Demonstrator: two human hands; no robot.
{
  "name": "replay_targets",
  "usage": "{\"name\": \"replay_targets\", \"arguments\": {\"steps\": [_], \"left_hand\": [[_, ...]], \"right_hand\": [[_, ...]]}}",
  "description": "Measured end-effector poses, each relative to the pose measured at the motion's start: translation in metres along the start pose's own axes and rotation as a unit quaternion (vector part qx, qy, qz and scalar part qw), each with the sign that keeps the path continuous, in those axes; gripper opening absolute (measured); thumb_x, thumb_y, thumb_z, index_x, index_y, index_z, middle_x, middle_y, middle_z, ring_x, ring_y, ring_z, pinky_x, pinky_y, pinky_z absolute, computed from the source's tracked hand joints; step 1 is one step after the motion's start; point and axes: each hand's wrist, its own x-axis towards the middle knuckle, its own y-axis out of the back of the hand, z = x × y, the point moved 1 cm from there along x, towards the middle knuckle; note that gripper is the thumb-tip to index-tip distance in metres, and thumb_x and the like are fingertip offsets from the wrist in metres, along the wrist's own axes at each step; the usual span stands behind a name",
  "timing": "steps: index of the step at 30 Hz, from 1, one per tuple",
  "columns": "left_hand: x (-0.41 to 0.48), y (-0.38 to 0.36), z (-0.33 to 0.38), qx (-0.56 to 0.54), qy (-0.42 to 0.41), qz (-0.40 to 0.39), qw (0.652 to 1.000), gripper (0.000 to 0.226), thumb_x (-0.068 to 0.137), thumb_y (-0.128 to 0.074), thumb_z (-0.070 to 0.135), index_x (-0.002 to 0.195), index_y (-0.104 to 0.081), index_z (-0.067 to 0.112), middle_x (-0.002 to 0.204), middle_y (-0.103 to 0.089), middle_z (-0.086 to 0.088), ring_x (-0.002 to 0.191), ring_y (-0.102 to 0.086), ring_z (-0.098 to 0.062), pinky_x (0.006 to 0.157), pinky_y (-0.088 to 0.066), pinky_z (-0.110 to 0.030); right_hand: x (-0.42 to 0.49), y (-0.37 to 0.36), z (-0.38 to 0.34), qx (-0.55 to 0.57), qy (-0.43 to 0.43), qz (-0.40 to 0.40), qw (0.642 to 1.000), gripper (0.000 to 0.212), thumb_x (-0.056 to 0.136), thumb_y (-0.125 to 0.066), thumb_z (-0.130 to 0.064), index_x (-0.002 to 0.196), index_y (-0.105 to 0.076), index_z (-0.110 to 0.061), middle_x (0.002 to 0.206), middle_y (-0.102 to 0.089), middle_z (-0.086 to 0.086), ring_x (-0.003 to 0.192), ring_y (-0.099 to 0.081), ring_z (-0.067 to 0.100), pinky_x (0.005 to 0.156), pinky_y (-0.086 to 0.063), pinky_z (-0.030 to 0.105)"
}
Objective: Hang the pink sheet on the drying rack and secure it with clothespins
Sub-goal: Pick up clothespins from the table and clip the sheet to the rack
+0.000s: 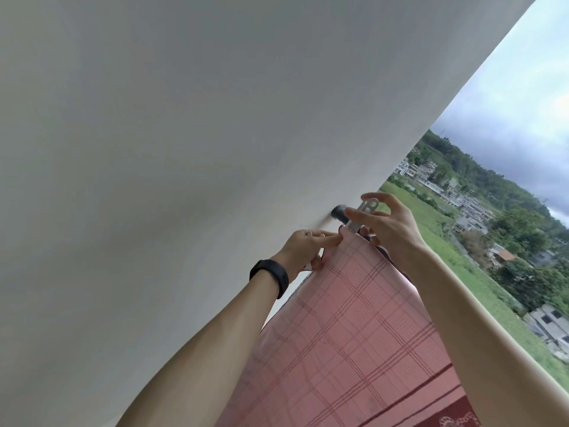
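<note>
The pink checked sheet (354, 328) hangs over a dark rail (338, 212) that ends at the white wall. My right hand (388, 224) pinches a metal clothespin (363, 214) by its upper end, its jaws down at the sheet's top corner on the rail. Just left of it, my left hand (304, 246), with a black band on the wrist, presses its fingertips against the sheet's upper edge; something small and pale shows under its curled lower fingers, too hidden to name. Most of the rail is covered by the sheet and my hands.
A plain white wall (184, 149) fills the left and top of the view. To the right lies open air with green fields, trees and houses (468, 208) far below. A darker red band with a pattern (446, 417) runs along the sheet's lower part.
</note>
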Motion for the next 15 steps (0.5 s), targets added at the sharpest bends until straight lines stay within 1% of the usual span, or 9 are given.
{"name": "replay_targets", "arguments": {"steps": [2,4,6,7,9,10,12,14,15], "left_hand": [[0.001,0.0,0.001,-0.015,-0.005,0.014,1.0,0.028,0.085,-0.074,0.022,0.108,-0.073,0.004,0.071,-0.049,-0.002,0.041,-0.033,-0.012,0.047,-0.035,-0.02],[0.001,0.001,0.001,-0.012,-0.003,0.019,1.0,0.028,0.085,-0.074,0.022,0.108,-0.073,0.006,0.065,-0.052,0.002,0.041,-0.035,-0.013,0.048,-0.039,-0.02],[0.001,0.002,0.0,-0.011,0.0,0.012,1.0,0.027,0.084,-0.073,0.025,0.107,-0.074,0.009,0.059,-0.054,0.004,0.042,-0.038,-0.014,0.051,-0.04,-0.022],[0.002,0.002,0.0,-0.015,0.001,0.008,1.0,0.027,0.084,-0.073,0.026,0.106,-0.074,0.01,0.06,-0.055,0.002,0.043,-0.038,-0.014,0.052,-0.039,-0.023],[0.002,0.001,0.001,-0.016,-0.001,0.006,1.0,0.027,0.084,-0.074,0.027,0.106,-0.074,0.011,0.073,-0.055,-0.006,0.043,-0.038,-0.015,0.052,-0.039,-0.023],[0.003,-0.001,0.001,-0.017,-0.002,0.008,1.0,0.027,0.084,-0.075,0.026,0.106,-0.073,0.01,0.079,-0.055,-0.009,0.043,-0.038,-0.015,0.052,-0.039,-0.023],[0.002,-0.003,0.003,-0.021,-0.007,0.011,1.0,0.03,0.084,-0.076,0.024,0.109,-0.071,0.006,0.078,-0.055,-0.006,0.044,-0.037,-0.014,0.051,-0.039,-0.023],[0.001,-0.003,0.005,-0.009,-0.016,0.013,1.0,0.033,0.084,-0.076,0.025,0.11,-0.071,0.004,0.075,-0.055,-0.001,0.044,-0.036,-0.013,0.053,-0.041,-0.023],[0.001,-0.001,0.005,0.003,-0.019,0.013,1.0,0.033,0.084,-0.076,0.027,0.11,-0.072,0.006,0.076,-0.055,-0.001,0.044,-0.036,-0.012,0.055,-0.042,-0.025]], "right_hand": [[0.003,0.0,0.002,0.022,-0.016,-0.018,0.999,0.047,0.073,-0.088,-0.022,0.116,-0.068,-0.026,0.087,-0.076,0.003,0.056,-0.06,0.009,0.051,-0.048,0.025],[0.006,0.0,0.003,0.055,-0.041,-0.026,0.997,0.045,0.077,-0.085,-0.016,0.118,-0.069,-0.022,0.095,-0.073,0.007,0.056,-0.06,0.009,0.053,-0.053,0.019],[0.009,0.001,0.005,0.1,-0.066,-0.038,0.992,0.043,0.081,-0.08,-0.012,0.122,-0.067,-0.015,0.097,-0.07,0.009,0.058,-0.063,0.011,0.054,-0.055,0.017],[0.01,0.002,0.005,0.117,-0.076,-0.043,0.989,0.041,0.084,-0.078,-0.01,0.122,-0.066,-0.012,0.097,-0.07,0.011,0.061,-0.064,0.013,0.055,-0.056,0.018],[0.009,0.005,0.005,0.131,-0.082,-0.049,0.987,0.034,0.086,-0.075,-0.009,0.119,-0.067,-0.008,0.102,-0.07,0.017,0.068,-0.067,0.018,0.056,-0.058,0.021],[0.008,0.007,0.005,0.128,-0.077,-0.052,0.987,0.03,0.086,-0.075,-0.008,0.115,-0.069,-0.006,0.105,-0.071,0.019,0.072,-0.069,0.021,0.058,-0.059,0.022],[0.007,0.011,0.005,0.1,-0.051,-0.051,0.992,0.029,0.081,-0.079,-0.009,0.109,-0.072,-0.006,0.107,-0.074,0.019,0.078,-0.073,0.022,0.065,-0.061,0.024],[0.008,0.015,0.006,0.062,-0.013,-0.043,0.997,0.039,0.077,-0.083,-0.014,0.114,-0.072,-0.007,0.107,-0.075,0.014,0.089,-0.075,0.02,0.076,-0.061,0.028],[0.008,0.017,0.005,0.049,0.001,-0.04,0.998,0.042,0.077,-0.083,-0.016,0.117,-0.071,-0.009,0.108,-0.076,0.01,0.095,-0.074,0.019,0.081,-0.061,0.029]]}}
